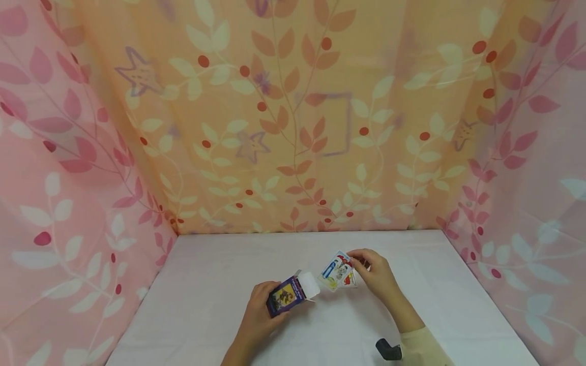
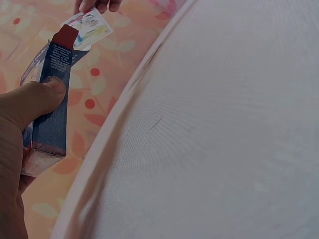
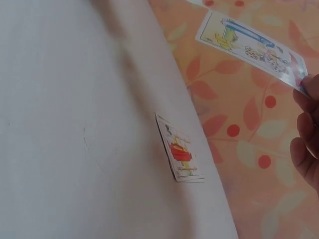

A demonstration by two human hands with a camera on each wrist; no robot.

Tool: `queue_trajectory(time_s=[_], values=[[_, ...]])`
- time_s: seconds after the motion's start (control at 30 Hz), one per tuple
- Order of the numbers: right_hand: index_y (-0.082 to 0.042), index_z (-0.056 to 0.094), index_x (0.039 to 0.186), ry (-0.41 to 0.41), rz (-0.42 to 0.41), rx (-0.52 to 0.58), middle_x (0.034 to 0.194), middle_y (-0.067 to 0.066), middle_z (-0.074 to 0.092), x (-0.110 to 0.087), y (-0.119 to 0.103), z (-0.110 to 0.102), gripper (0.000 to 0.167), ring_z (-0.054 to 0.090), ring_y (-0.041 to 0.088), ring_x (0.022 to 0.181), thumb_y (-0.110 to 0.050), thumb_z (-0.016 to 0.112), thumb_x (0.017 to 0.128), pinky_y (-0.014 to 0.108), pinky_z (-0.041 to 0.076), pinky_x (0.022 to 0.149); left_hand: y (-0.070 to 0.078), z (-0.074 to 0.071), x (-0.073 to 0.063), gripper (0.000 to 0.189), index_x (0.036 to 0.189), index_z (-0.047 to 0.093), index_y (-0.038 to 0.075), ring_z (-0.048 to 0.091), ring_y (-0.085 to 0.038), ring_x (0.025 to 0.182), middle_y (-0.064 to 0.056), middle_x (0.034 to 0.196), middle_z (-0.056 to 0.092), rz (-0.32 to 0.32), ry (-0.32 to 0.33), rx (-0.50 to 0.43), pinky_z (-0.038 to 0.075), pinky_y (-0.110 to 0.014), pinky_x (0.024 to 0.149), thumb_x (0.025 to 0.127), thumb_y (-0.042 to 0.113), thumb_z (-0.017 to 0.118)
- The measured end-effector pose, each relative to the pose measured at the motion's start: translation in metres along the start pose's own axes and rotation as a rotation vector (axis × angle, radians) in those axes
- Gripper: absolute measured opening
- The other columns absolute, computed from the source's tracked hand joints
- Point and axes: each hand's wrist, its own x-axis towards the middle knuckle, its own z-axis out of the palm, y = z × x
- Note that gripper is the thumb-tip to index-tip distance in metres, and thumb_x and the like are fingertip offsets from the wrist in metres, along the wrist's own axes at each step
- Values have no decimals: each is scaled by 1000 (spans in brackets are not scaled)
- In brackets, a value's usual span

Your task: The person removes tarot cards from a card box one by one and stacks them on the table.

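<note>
A dark blue card box (image 1: 285, 297) with a yellow picture is gripped in my left hand (image 1: 261, 310), tilted, its white end flap (image 1: 309, 285) open toward the right. In the left wrist view my thumb presses along the narrow printed side of the box (image 2: 52, 109). My right hand (image 1: 377, 274) pinches an illustrated card (image 1: 336, 270) by its upper right corner, just beyond the flap and above the table. Below it a small stack of cards (image 3: 182, 152) lies on the table, partly covered by the held card in the head view.
The table (image 1: 197, 284) has a white cloth. A black angular object (image 1: 389, 349) is beside the right sleeve (image 1: 423, 345) near the front. Patterned curtains (image 1: 293, 127) with leaves and berries stand behind the table and at both sides.
</note>
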Motion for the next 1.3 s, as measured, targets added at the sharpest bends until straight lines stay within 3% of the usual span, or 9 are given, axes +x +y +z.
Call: queue_trajectory(time_s=[0.13, 0.33, 0.77, 1.07, 1.3], values=[[-14, 75, 108, -23, 16, -22, 92, -6, 69, 4, 6, 0, 14, 56, 6, 78, -9, 73, 95, 22, 51, 66, -2, 0, 0, 84, 138, 59, 16, 52, -12, 121, 7, 132, 58, 18, 4, 7, 53, -35, 100, 64, 22, 99], [-16, 75, 108, -65, 37, -47, 94, -6, 70, 12, 15, 1, 15, 56, 8, 79, -9, 72, 95, 24, 50, 69, -2, -1, 0, 84, 138, 60, 16, 51, -10, 122, 11, 133, 56, -14, -5, -19, 52, -36, 101, 64, 22, 99], [-16, 75, 110, -157, 125, -83, 98, -4, 70, 37, 32, 6, 15, 55, 13, 80, -11, 66, 100, 28, 48, 71, 0, -3, 1, 82, 138, 57, 22, 52, -11, 122, 8, 133, 57, -53, -25, -17, 52, -37, 102, 67, 25, 98], [-16, 74, 111, -247, 235, -48, 107, 1, 71, 47, 43, 9, 13, 57, 18, 91, -14, 64, 101, 36, 49, 83, 0, -5, 1, 82, 138, 58, 25, 50, -8, 122, 13, 133, 56, -80, -26, -46, 51, -36, 102, 67, 26, 98], [-14, 74, 111, -278, 301, -37, 106, 2, 71, 52, 55, 14, 14, 59, 18, 94, -16, 63, 102, 34, 51, 85, -1, -4, 0, 83, 138, 58, 24, 50, -8, 123, 13, 133, 55, -76, -24, -45, 52, -37, 102, 66, 24, 98]])
